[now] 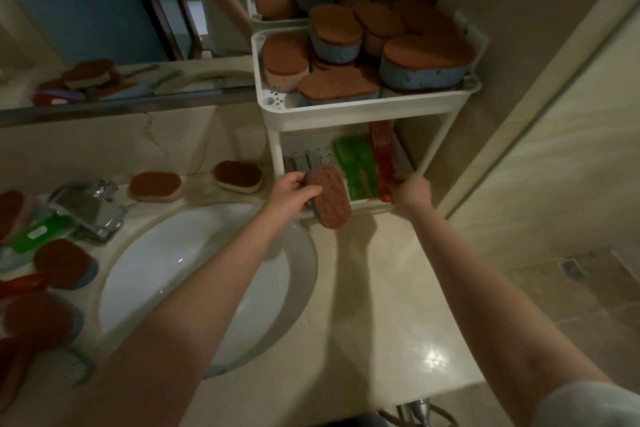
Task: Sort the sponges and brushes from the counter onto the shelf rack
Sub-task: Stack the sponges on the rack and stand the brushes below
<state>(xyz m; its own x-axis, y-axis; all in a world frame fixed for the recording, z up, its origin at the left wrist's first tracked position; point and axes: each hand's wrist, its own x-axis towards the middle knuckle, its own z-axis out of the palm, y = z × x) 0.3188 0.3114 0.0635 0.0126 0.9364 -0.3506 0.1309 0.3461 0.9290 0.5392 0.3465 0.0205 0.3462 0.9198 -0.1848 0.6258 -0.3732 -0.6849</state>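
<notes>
Dim bathroom, seen from above. A glossy cream marble desk (pixel 381 288) has a white oval sink (pixel 166 274) set into its left half, with a chrome tap (pixel 90 208) at the sink's far left. A mirror (pixel 86 10) runs above the desk's back edge. A pale tiled wall (pixel 536 114) stands on the right. Brown floor tiles (pixel 571 288) lie past the desk's right edge. A bright glint of light (pixel 434 359) shows near the desk's front right corner.

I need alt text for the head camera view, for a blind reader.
A person's left hand holds a brown-topped sponge at the lower tier of a white shelf rack, while the right hand grips a red brush there. More sponges fill the top tier.
</notes>
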